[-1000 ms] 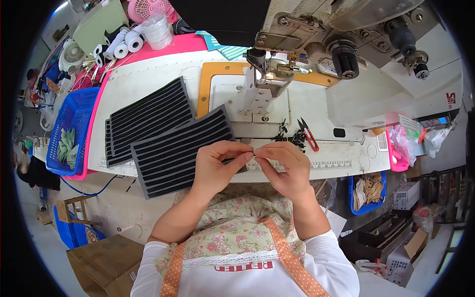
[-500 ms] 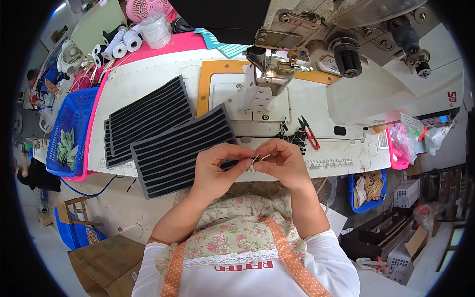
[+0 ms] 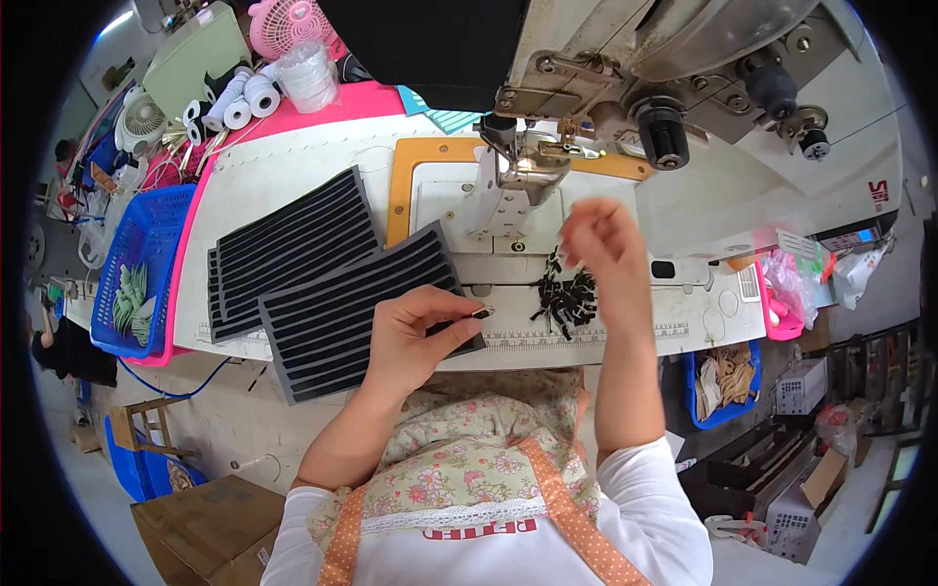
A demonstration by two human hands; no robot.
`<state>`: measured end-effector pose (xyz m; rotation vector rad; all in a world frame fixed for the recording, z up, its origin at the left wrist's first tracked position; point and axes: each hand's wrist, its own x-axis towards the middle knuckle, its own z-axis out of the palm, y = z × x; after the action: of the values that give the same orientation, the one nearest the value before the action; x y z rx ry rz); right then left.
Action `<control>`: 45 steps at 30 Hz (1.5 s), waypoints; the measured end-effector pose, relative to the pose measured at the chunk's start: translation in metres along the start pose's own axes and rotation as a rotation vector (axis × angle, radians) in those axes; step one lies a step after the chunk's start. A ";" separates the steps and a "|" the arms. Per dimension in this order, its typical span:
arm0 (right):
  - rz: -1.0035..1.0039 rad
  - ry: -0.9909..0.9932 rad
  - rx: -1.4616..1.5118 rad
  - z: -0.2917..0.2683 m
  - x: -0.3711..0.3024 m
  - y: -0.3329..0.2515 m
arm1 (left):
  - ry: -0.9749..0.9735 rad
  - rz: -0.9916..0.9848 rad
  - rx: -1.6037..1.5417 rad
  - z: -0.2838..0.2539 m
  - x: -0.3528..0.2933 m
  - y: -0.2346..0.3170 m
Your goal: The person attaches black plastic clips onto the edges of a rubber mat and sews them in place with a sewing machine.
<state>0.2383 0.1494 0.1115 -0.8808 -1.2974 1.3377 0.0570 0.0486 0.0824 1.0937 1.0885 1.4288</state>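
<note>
My left hand [image 3: 415, 337] pinches a small dark and light piece [image 3: 483, 313] between thumb and fingertips, over the front edge of the table. What kind of piece it is cannot be made out. Motion blurs my right hand [image 3: 608, 244], raised in front of the sewing machine [image 3: 513, 181], so whether its fingers hold anything is unclear. Below and left of it lies a pile of small black pieces [image 3: 567, 301]. Dark grey sheets with black strips [image 3: 357, 313] overlap beside and under my left hand. The red-handled thread snips are out of sight.
A blue basket [image 3: 147, 273] with pale green bundles stands left of the table. White spools [image 3: 262, 95] and a pink fan [image 3: 288, 27] are at the back left. A blue bin [image 3: 725, 386] of beige pieces stands low right. The machine's arm [image 3: 782, 186] overhangs the table's right.
My right hand has left the small piece and moved right and away from me, toward the machine. My left hand keeps the piece. The thread snips, visible earlier, no longer show.
</note>
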 end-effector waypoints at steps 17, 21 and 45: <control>-0.073 -0.360 0.028 0.000 0.020 -0.025 | 0.113 0.084 -0.038 -0.007 0.005 0.007; -0.049 -0.572 -0.335 0.018 -0.008 -0.016 | 0.053 0.096 -0.042 -0.005 0.005 0.005; 0.227 -0.263 0.076 0.018 -0.020 0.035 | -0.094 -0.065 1.138 -0.066 0.075 -0.017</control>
<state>0.2191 0.1304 0.0767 -0.8377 -1.3648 1.7163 -0.0117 0.1194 0.0603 1.8307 1.9089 0.6074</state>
